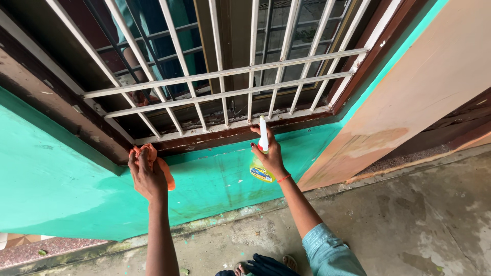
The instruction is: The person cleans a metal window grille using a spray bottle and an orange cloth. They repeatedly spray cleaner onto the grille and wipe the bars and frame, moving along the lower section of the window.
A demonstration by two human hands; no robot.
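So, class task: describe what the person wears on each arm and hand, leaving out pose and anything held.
The left hand and its forearm are bare: no sleeve, band or ring shows. The right hand has red-painted fingernails and a thin red thread bracelet around the wrist. Further up that arm, a light blue-grey fabric sleeve covers it from about the elbow.

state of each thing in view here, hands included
left hand: closed on orange cloth, pressed to the sill's corner
orange cloth: bunched up, against the brown sill
right hand: gripping spray bottle
spray bottle: upright, nozzle near the sill
window grille: white bars, fixed in frame
green wall: painted, scuffed and stained
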